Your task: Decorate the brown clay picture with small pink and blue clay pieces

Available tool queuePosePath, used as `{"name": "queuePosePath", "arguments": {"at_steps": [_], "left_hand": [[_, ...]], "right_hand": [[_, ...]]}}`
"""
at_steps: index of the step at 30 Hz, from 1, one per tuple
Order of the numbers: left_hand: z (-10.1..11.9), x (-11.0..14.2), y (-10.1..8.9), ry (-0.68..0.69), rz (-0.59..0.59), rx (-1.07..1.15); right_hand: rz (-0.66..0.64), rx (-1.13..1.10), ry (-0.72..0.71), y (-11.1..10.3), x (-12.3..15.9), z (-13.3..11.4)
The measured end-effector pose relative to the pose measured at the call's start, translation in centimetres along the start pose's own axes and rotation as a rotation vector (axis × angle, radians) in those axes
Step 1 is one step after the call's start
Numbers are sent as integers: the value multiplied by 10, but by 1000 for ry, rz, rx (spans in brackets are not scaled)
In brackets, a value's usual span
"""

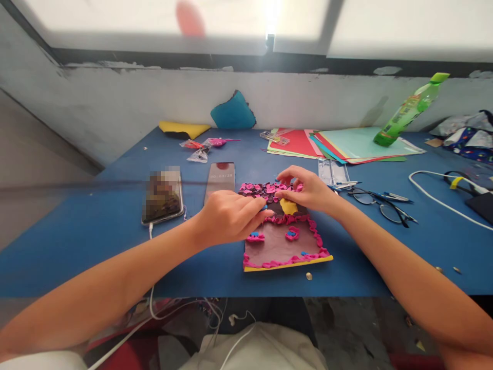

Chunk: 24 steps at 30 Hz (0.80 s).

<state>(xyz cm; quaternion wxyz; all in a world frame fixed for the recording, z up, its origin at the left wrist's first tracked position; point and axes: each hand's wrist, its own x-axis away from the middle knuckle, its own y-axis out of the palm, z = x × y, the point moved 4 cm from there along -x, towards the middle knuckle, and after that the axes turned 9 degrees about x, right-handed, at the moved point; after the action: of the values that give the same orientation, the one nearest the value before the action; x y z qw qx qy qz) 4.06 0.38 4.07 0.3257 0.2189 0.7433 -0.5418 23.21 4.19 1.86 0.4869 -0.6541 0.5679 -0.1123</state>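
A decorated panel [275,247] lies on the blue table, with a mauve lower part, pink clay edging, two pink-and-blue clay shapes and a yellow bottom edge. Its upper part is dark, crowded with pink clay pieces and marked by a yellow patch [288,206]. Over the panel's left side, my left hand [231,216] pinches a small bit of blue clay [264,207] between thumb and forefinger. My right hand [304,187] hovers above the upper right, thumb and forefinger apart. A speck of blue shows at its forefinger tip; whether it is stuck there cannot be made out.
Two phones, one [169,198] on a cable and one [220,180] showing a timer, lie to the left. Coloured paper sheets [346,144] and a tilted green bottle [410,113] are at the back right. Eyeglasses [389,208] and pens lie on the right.
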Motion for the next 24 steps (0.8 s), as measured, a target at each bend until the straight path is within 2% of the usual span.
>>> {"name": "queuePosePath", "arguments": {"at_steps": [2,4,12,15,19,24], "left_hand": [[1,0,0,1,-3,-8],[1,-1,0,1,-9,-9],[4,3,6,-63,-90,65],[0,3,8,-214,-102,191],[-11,2,12,-541,-103,418],[-21,2,16,-807,-110,593]], "right_hand": [[18,177,-105,2,3,-4],[1,289,-136,7,5,-6],[-150,402,-41,21,8,-6],[-129,411,-49,19,7,-7],[-60,423,-97,15,8,-11],[-91,463,-134,19,9,-11]]}}
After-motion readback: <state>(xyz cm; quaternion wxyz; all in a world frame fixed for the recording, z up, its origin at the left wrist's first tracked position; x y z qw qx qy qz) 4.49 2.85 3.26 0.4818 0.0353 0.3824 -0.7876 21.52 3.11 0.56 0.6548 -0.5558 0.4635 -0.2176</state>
